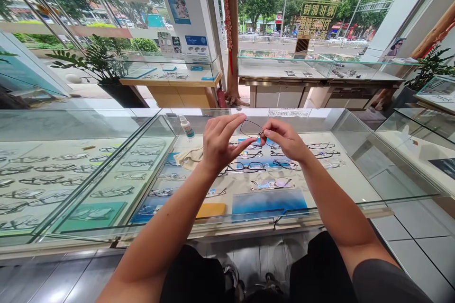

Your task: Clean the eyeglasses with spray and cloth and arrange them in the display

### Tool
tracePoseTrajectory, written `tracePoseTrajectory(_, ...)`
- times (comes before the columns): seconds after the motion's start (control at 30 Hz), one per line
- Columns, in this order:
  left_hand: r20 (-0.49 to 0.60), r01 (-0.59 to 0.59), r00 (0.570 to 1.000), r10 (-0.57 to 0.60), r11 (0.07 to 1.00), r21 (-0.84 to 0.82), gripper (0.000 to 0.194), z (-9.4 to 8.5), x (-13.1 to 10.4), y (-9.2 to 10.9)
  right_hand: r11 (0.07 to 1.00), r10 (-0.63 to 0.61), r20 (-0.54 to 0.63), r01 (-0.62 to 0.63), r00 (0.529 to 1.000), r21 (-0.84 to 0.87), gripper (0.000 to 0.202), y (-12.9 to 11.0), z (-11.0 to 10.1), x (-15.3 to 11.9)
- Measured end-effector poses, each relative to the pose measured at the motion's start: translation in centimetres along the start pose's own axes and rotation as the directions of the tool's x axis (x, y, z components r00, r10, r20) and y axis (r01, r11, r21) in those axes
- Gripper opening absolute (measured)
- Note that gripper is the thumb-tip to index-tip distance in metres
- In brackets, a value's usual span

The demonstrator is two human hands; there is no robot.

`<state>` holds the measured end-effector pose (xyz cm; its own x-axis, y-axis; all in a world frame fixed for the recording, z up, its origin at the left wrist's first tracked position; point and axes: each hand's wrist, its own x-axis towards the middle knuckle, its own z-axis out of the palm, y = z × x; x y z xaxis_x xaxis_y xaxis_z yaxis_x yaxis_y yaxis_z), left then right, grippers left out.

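A thin dark-framed pair of eyeglasses (251, 129) is held up above the glass counter between my two hands. My left hand (222, 142) grips one side of it, with fingertips at the rim's upper edge and the thumb along the bottom. The fingers of my right hand (284, 138) pinch it near the bridge, and this hand partly hides the other lens. Beside my left wrist a cream cloth (188, 158) lies crumpled on the counter. Behind it stands a small white spray bottle (186, 126) with a blue-green label.
Under the glass of the display case (359, 184) lie several rows of eyeglasses, a blue panel (269, 203) and a yellow case (211, 209). Another display case (53, 161) adjoins on the left. Farther back are more showcases (284, 71), a wooden trunk (232, 33) and a potted plant (103, 64).
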<state>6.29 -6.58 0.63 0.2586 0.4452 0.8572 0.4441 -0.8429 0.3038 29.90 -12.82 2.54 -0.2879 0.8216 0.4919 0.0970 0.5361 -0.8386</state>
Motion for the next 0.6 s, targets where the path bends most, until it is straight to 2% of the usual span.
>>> tracePoseTrajectory(0.17,-0.084,0.002,0.996,-0.002,1.0,0.0,0.062,-0.1,0.0,0.3,0.987,-0.092,-0.101,0.077,0.991,-0.143,0.02,-0.5,0.3,-0.1)
tracePoseTrajectory(0.3,-0.17,0.088,0.981,-0.095,0.995,-0.049,0.064,-0.5,0.1,0.9,0.952,-0.204,-0.18,0.152,0.962,-0.266,0.019,-1.0,0.8,-0.4)
tracePoseTrajectory(0.37,-0.204,0.112,0.971,-0.128,0.99,-0.087,0.063,-0.7,0.2,1.3,0.92,-0.283,-0.228,0.196,0.932,-0.339,0.028,-1.1,1.0,-0.6)
tracePoseTrajectory(0.47,-0.258,0.11,0.957,-0.134,0.988,-0.105,0.061,-0.8,0.4,1.6,0.833,-0.408,-0.308,0.213,0.859,-0.51,0.043,-0.8,1.3,-0.8)
tracePoseTrajectory(0.6,-0.334,0.069,0.939,-0.083,0.996,-0.053,0.057,-0.6,0.6,1.3,0.732,-0.521,-0.367,0.182,0.77,-0.656,0.036,0.0,1.6,-0.6)
